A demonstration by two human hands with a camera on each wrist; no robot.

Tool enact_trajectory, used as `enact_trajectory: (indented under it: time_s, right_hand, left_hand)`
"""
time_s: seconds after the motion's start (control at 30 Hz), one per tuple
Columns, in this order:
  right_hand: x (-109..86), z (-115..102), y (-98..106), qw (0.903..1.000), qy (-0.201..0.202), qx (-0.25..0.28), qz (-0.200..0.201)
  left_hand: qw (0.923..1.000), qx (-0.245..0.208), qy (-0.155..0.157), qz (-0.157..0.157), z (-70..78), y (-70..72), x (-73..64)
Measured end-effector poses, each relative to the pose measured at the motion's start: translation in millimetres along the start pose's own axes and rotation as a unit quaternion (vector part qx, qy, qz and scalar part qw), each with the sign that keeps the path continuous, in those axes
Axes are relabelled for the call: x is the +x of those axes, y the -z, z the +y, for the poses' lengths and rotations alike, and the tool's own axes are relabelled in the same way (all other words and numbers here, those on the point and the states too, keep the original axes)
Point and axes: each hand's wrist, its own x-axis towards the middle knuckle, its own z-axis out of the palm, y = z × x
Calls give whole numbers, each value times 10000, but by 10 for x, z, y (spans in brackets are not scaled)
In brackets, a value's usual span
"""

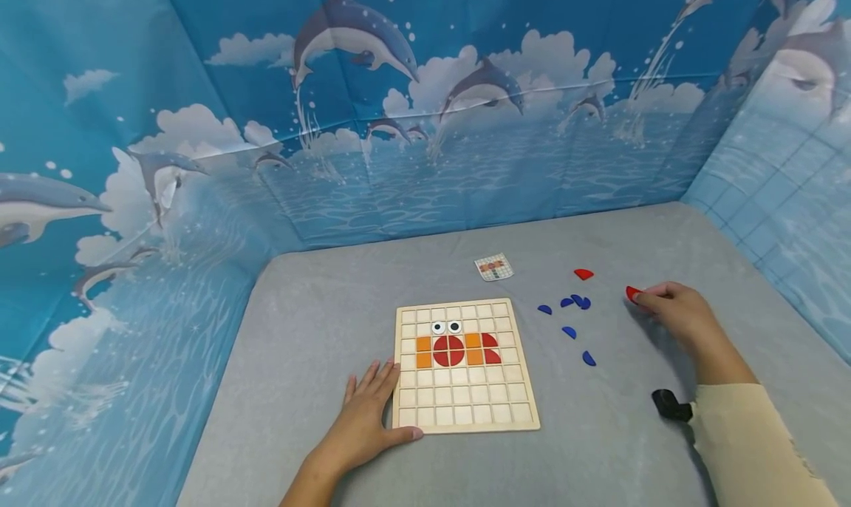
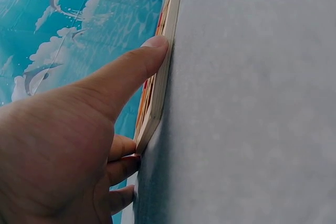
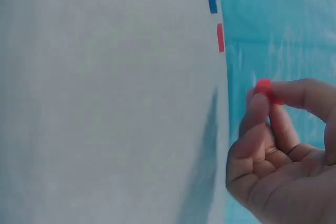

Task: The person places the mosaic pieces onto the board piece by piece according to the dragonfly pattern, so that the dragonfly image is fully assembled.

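Observation:
My right hand (image 1: 679, 316) pinches a red quarter-circle piece (image 1: 633, 293) between thumb and fingertips, held above the cloth at the right. In the right wrist view the red piece (image 3: 265, 88) is partly hidden by the fingers. My left hand (image 1: 364, 418) rests at the lower left corner of a wooden grid board (image 1: 452, 400), thumb on its front rim and straight fingers along its left edge. Set in the board are two eye pieces (image 1: 446, 327), orange squares (image 1: 423, 352), a red circle of quarter pieces (image 1: 448, 351) and two more red quarters (image 1: 490, 348) at the right.
Several blue half-round pieces (image 1: 569, 332) lie loose on the grey cloth (image 1: 319, 307) right of the board. Another red quarter piece (image 1: 583, 274) lies behind them. A small pattern card (image 1: 494, 267) is behind the board. A dolphin-print curtain (image 1: 465, 174) borders the surface.

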Motion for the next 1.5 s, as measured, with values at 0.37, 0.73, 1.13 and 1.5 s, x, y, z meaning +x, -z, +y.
enact_trajectory:
  time_s: [0.37, 0.73, 1.13, 1.5]
  right_hand:
    - [-161, -372, -295, 9923, 1045, 541, -379]
    - [-329, -696, -561, 9842, 1448, 665, -776]
    - [-405, -1000, -784, 9769, 1633, 861, -1075]
    - [-448, -1300, -1011, 9705, 1635, 1095, -1394]
  left_hand:
    - [10000, 8, 9, 3, -21, -6, -6]
    - [10000, -3, 24, -10, -10, 1, -10]
    - [10000, 73, 41, 4, -25, -15, 0]
    - [10000, 51, 69, -10, -22, -9, 0]
